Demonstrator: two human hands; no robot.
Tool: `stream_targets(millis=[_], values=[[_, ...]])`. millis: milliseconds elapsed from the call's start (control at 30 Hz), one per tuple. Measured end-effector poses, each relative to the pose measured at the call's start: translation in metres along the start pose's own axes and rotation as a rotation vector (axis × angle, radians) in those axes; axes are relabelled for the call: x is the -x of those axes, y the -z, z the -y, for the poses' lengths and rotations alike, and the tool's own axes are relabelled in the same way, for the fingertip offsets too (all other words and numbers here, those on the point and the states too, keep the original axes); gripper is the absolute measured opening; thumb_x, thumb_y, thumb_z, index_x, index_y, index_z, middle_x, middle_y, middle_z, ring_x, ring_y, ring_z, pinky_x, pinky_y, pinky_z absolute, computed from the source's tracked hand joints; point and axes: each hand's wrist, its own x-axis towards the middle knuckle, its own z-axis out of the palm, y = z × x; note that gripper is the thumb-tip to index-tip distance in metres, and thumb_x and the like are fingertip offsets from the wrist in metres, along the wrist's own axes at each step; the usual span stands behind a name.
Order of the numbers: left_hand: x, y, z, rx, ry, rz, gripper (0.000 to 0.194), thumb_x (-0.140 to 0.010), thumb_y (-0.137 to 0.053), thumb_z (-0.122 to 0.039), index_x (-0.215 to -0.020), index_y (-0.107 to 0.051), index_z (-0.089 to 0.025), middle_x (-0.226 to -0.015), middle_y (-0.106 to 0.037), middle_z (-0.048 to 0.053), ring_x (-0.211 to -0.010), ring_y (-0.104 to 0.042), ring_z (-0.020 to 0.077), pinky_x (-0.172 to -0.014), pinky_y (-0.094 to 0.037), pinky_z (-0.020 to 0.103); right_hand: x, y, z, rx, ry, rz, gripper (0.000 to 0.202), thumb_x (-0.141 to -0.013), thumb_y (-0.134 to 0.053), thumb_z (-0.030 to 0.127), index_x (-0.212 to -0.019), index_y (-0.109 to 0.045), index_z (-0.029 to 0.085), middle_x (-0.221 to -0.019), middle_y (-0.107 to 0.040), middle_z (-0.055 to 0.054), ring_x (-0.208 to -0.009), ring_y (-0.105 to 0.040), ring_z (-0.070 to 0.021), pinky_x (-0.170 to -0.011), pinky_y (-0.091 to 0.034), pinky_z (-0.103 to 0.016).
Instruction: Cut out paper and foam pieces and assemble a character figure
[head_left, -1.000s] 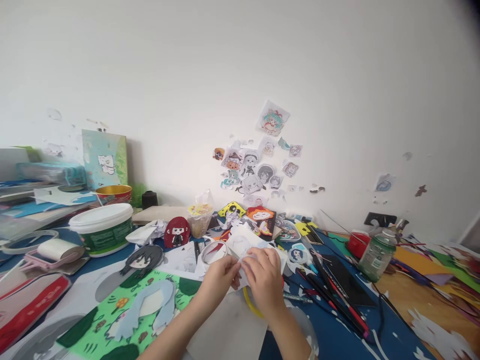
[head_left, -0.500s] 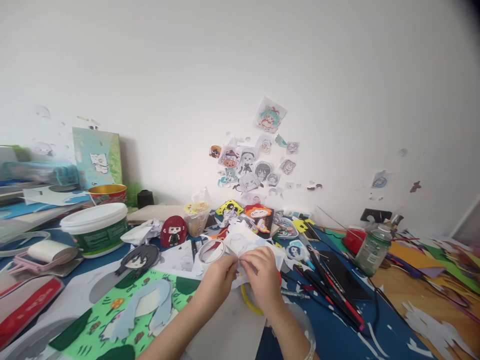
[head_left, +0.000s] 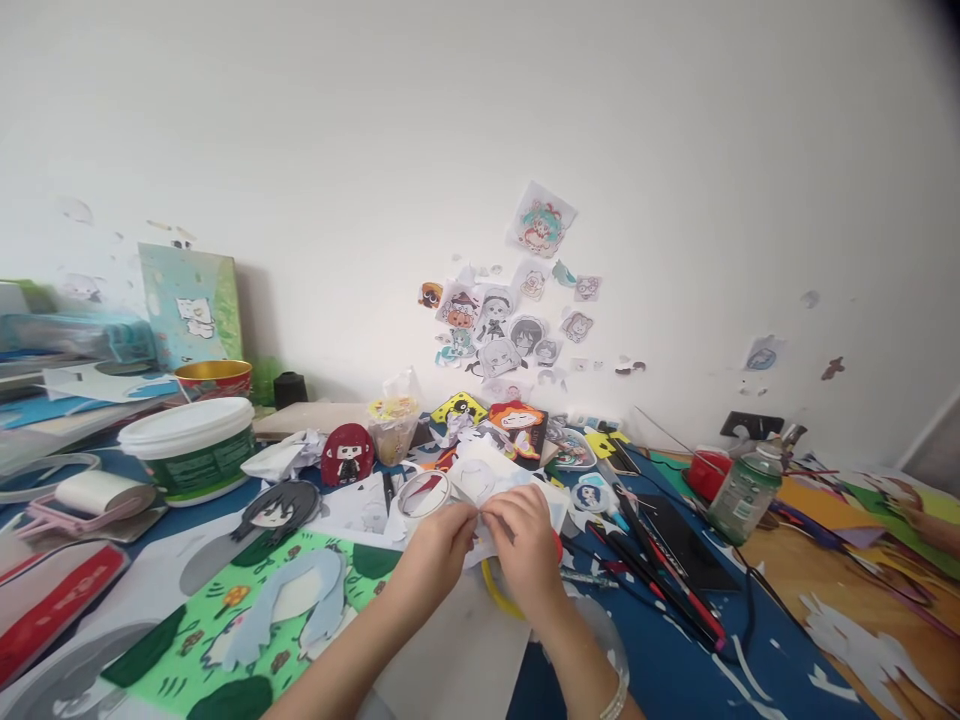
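Observation:
My left hand (head_left: 444,545) is closed in a pinch beside a roll of clear tape (head_left: 424,492). Its fingertips meet those of my right hand (head_left: 523,540), which is pinched too. Whatever lies between the fingertips is too small to make out. White paper (head_left: 480,475) with a faint drawing lies just behind the hands. Under my wrists is a pale grey sheet (head_left: 450,650), and a yellow ring (head_left: 496,590) shows below my right hand. To the left, a green painted sheet (head_left: 300,545) carries a light blue hair cutout (head_left: 300,585).
A white-lidded tub (head_left: 191,450) and a red-haired cutout (head_left: 347,455) stand left. Pens (head_left: 664,575), a black tablet-like slab (head_left: 686,540) and a clear bottle (head_left: 746,495) are on the right. Another person's hand (head_left: 934,525) shows at the far right edge.
The view has shifted slightly. My hands stay pinched together in nearly the same place. Another person's hand has come in at the far right.

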Motion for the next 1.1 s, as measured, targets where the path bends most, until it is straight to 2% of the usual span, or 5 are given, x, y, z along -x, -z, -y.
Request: stream_targets(millis=[367, 467, 600, 767, 1100], values=[[-0.001, 0.002, -0.007, 0.105, 0.114, 0.021, 0.022, -0.081, -0.034, -0.026, -0.069, -0.051, -0.02, -0.06, -0.054, 0.002, -0.059, -0.052, 0.0163, -0.059, -0.042, 0.026, 0.001, -0.002, 0.001, 0.019, -0.016, 0.003, 0.016, -0.082, -0.044, 0.011, -0.074, -0.054, 0.02, -0.075, -0.059, -0.003, -0.076, -0.049, -0.0191, -0.072, -0.041, -0.035], [-0.001, 0.003, -0.008, 0.148, 0.136, -0.003, 0.021, -0.081, -0.036, -0.03, -0.07, -0.051, -0.02, -0.061, -0.054, 0.002, -0.06, -0.054, 0.0166, -0.059, -0.043, 0.026, 0.003, -0.002, 0.0, 0.027, -0.038, -0.063, 0.011, -0.082, -0.047, 0.015, -0.081, -0.056, 0.021, -0.088, -0.06, -0.006, -0.087, -0.051, -0.0216, -0.076, -0.043, -0.037], [-0.002, 0.004, -0.01, 0.192, 0.205, -0.059, 0.02, -0.079, -0.038, -0.033, -0.068, -0.049, -0.021, -0.06, -0.058, 0.002, -0.06, -0.056, 0.0172, -0.06, -0.044, 0.026, 0.007, -0.007, -0.01, -0.028, -0.209, -0.154, 0.023, -0.081, -0.052, 0.024, -0.104, -0.054, 0.021, -0.107, -0.057, -0.01, -0.102, -0.052, -0.0253, -0.082, -0.045, -0.041], [-0.001, 0.003, -0.011, 0.262, 0.238, -0.04, 0.023, -0.079, -0.039, -0.038, -0.072, -0.052, -0.02, -0.063, -0.059, 0.002, -0.061, -0.057, 0.0174, -0.058, -0.044, 0.027, 0.009, -0.011, -0.018, -0.228, -0.447, -0.011, 0.029, -0.076, -0.052, 0.016, -0.104, -0.055, 0.02, -0.102, -0.065, -0.008, -0.096, -0.06, -0.0246, -0.075, -0.05, -0.034], [-0.001, 0.005, -0.008, 0.147, 0.282, -0.047, 0.025, -0.076, -0.044, -0.039, -0.06, -0.047, -0.021, -0.053, -0.055, 0.0, -0.05, -0.053, 0.0163, -0.051, -0.039, 0.027, 0.005, 0.0, -0.012, -0.13, -0.199, 0.023, 0.029, -0.079, -0.049, 0.014, -0.104, -0.062, 0.023, -0.097, -0.065, -0.006, -0.092, -0.06, -0.0212, -0.076, -0.051, -0.032]])
